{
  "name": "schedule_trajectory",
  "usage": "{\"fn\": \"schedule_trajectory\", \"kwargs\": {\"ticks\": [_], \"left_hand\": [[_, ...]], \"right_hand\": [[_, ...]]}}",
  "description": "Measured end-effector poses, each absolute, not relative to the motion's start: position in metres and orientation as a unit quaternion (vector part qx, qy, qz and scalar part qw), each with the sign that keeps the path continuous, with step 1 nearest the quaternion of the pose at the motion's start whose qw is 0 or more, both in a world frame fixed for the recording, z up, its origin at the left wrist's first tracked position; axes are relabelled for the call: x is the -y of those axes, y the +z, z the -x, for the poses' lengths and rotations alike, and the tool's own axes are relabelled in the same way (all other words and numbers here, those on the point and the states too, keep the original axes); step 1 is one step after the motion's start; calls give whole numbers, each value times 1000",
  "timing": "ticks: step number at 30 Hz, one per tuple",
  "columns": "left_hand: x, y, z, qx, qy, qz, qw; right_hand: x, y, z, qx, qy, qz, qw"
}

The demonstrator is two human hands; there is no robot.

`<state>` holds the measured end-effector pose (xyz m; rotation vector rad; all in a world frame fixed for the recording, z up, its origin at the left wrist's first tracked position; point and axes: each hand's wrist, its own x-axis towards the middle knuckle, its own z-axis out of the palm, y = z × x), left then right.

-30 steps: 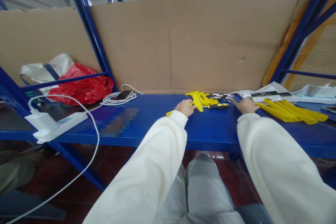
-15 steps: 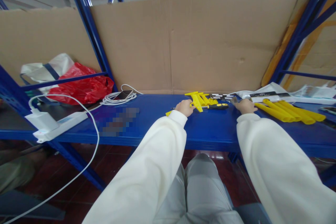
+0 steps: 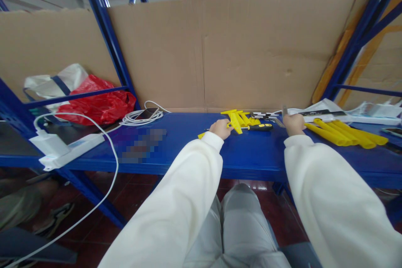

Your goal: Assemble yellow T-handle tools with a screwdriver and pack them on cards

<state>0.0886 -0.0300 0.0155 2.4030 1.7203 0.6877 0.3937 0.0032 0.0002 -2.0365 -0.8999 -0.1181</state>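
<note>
My left hand (image 3: 220, 128) is closed on a yellow plastic piece, whose ends show on both sides of the fingers. Right beside it lie several yellow T-shaped pieces (image 3: 236, 121) and a black-and-yellow screwdriver (image 3: 260, 127). My right hand (image 3: 293, 124) is closed round a small greyish metal piece (image 3: 284, 111) that sticks up above the fingers. Several metal pieces (image 3: 265, 115) lie between the hands, toward the back. Yellow tubular pieces (image 3: 348, 133) are spread just right of my right hand.
Cardboard (image 3: 251, 50) stands behind the blue table (image 3: 188, 150). At the left are a red bag (image 3: 100, 98), a coiled white cable (image 3: 135, 118) and a white power strip (image 3: 75, 148). A phone (image 3: 394, 132) lies far right. Another person's foot (image 3: 56, 217) shows lower left.
My right hand has lifted and turned slightly, and the metal piece now points upward from it. My left hand has stayed put. The other person's shoe has come into view.
</note>
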Motion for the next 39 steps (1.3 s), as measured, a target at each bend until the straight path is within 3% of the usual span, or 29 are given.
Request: {"fn": "schedule_trajectory", "kwargs": {"ticks": [9, 14, 19, 29, 39], "left_hand": [[32, 17, -89, -566, 223, -792, 51], [32, 18, -89, -571, 213, -791, 52], [34, 21, -89, -579, 202, -788, 61], [33, 20, -89, -577, 216, -786, 58], [31, 21, -88, -585, 205, -784, 40]], "right_hand": [[0, 15, -369, 392, 46, 757, 522], [3, 16, -340, 528, 168, 622, 553], [5, 13, -308, 650, 261, 541, 466], [13, 15, -295, 746, 213, 559, 291], [22, 24, -274, 683, 254, 628, 273]]}}
